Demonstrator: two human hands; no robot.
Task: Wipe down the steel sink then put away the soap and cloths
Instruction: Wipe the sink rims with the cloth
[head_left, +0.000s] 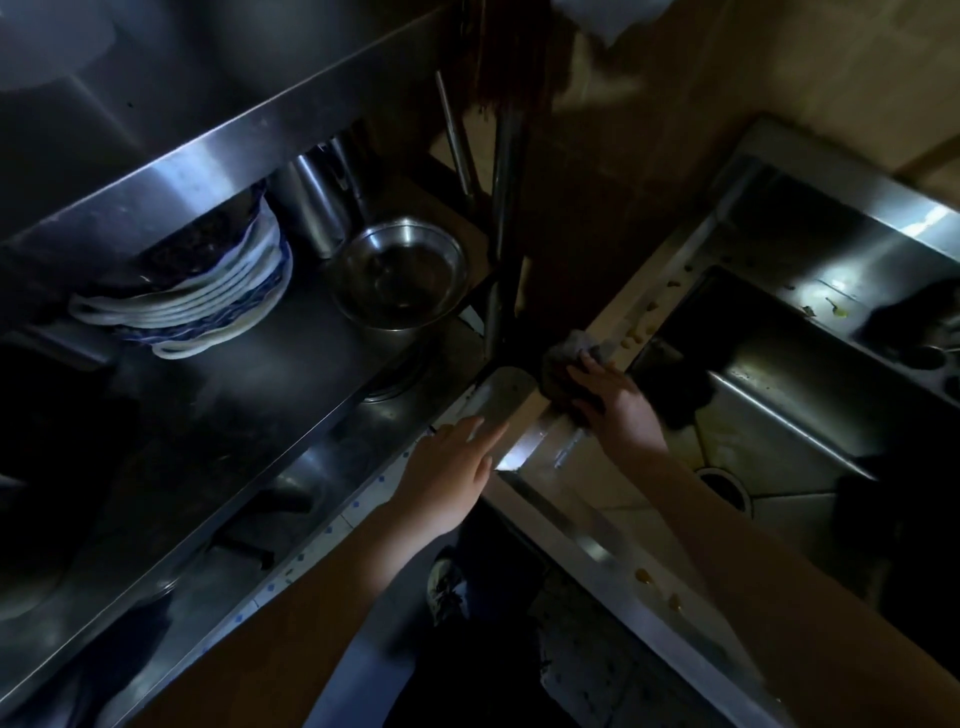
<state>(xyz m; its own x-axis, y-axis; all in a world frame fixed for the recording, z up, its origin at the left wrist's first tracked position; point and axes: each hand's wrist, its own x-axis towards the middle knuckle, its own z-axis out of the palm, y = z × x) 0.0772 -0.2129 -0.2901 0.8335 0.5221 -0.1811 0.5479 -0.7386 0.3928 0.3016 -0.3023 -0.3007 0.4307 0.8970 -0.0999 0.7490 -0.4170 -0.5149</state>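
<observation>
Far left, on the steel shelf (291, 364), toward its back edge: a tilted stack of blue-and-white plates (197, 306). Just right of the stack, a steel bowl (400, 275), upright, near the shelf's right end, with a tall steel canister (317, 208) behind it.

Next, the left hand (452, 467), fingers straight and close together, gripping nothing, blurred, over the spot where the shelf's front right corner meets the near left corner of the sink (597, 545). Cannot tell whether touching the metal.

Right of that, the grey cloth (566, 358), lying on the sink's left rim close to that near corner, pressed down under the right hand (613, 400), fingers stretched flat over it rather than curled round it. Farther along the same rim, touching or just beside the cloth, a scatter of yellow scraps (636, 338).

Inside the basin, just beside the right hand, a dark lump (680, 389) against the left wall, too dim to name. Drain (724, 483) in the basin floor, partly hidden by the right forearm. On the front rim, near that forearm, two yellow bits (644, 574).
</observation>
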